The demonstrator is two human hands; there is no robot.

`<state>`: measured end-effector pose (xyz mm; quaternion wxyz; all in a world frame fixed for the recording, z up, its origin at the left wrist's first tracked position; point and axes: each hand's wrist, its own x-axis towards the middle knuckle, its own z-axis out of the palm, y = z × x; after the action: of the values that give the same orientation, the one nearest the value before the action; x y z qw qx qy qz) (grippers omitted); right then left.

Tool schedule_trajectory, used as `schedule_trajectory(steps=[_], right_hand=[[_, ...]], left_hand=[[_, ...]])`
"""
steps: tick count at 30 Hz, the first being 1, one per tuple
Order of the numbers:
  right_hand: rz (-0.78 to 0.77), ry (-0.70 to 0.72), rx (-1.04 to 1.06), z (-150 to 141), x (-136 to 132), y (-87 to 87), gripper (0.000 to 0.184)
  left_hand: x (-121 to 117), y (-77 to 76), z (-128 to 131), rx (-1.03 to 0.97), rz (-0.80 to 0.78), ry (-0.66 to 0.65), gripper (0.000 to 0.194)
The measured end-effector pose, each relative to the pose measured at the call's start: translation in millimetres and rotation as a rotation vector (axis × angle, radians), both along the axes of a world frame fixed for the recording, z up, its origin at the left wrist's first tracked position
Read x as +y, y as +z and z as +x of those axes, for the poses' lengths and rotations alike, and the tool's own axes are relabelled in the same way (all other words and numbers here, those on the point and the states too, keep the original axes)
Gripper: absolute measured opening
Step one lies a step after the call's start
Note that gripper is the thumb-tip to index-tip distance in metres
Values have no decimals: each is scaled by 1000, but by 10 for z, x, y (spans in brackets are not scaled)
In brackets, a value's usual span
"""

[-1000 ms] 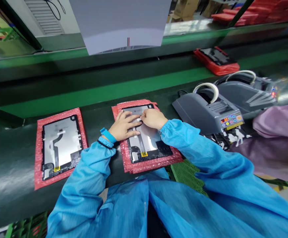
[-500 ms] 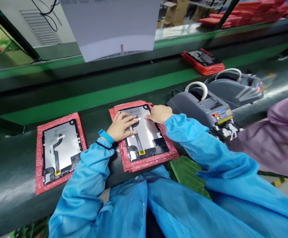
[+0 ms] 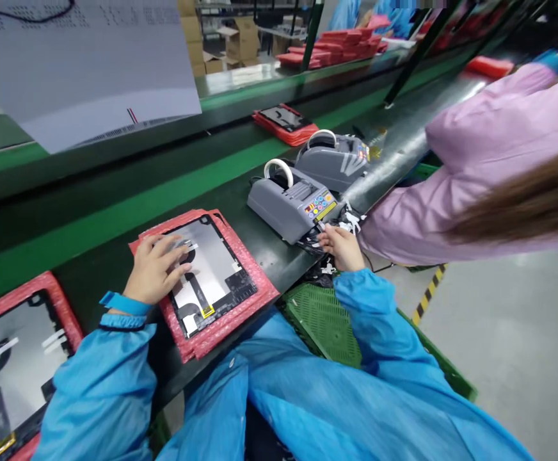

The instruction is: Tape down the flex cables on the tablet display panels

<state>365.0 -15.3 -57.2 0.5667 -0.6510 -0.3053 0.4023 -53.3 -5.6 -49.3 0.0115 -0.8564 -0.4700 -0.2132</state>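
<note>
Head: left fingers spread on panel, right fingers pinching perhaps tape near crate.

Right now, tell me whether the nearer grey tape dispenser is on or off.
On: the nearer tape dispenser has a lit red display on its control panel.

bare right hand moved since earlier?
Yes: the right hand went right, from the black-edged silver panel beneath the left hand to the front of the nearer grey tape dispenser.
</note>
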Motion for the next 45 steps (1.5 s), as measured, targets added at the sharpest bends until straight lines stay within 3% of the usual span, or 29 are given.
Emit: schedule_trajectory(steps=[7, 15, 21, 27, 29, 32, 37, 41, 45], right_hand=[[250, -149, -85, -4, 39, -107, 43], [214, -124, 34, 7, 9, -71, 49], [208, -124, 41, -34, 123, -72, 53], [337, -126, -216, -86, -8, 0, 49], [371, -43, -318, -185, -136, 103, 45], [376, 235, -321, -438, -272, 279, 45], [368, 659, -247, -946, -214, 427, 42], [331, 780, -249, -1167, -74, 396, 44], [271, 732, -182, -1202, 61, 323, 51]], left_hand=[[-90, 210, 180, -19, 49, 34, 42], [-16, 353, 470, -36, 44, 4, 39], [12, 349, 546, -20, 15, -20, 40], [1, 378, 611, -44, -34, -57, 36], [-35, 417, 685, -88, -69, -69, 36], [-92, 487, 874, -197, -174, -102, 36], [-103, 542, 1146, -338, -296, -173, 28], [-88, 501, 1112, -335, -350, -131, 24], [-88, 421, 1014, -397, -398, 8, 22]])
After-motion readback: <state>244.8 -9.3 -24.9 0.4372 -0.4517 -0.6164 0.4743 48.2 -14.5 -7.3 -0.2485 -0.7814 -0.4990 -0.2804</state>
